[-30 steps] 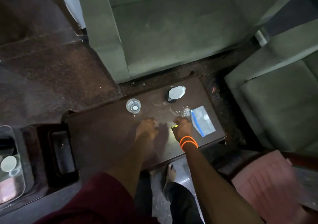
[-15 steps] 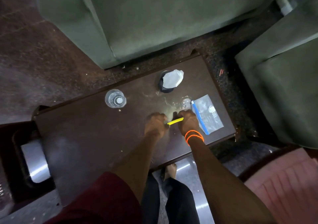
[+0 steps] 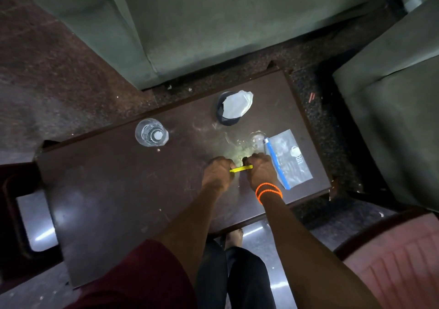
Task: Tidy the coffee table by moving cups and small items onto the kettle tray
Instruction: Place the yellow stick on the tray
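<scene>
Dark brown coffee table [image 3: 118, 190]. Yellow strip [image 3: 240, 168] centre frame. Orange double bracelet [image 3: 268, 191]. Clear bag [image 3: 288, 159], blue edge stripe, right. Black cup [image 3: 228, 118], white paper [image 3: 237, 105]. Grey-green sofa [image 3: 213, 23] top. Maroon sleeve [image 3: 133, 282] bottom.

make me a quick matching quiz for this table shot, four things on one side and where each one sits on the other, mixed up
Things:
1. clear glass
2. dark cup
3. zip bag
4. yellow strip

Places:
A. held between both hands
B. right end of the table
C. far edge, white paper over its top
D. far edge, left of the hands

Pairs: 1-D, 2-C, 3-B, 4-A
</scene>
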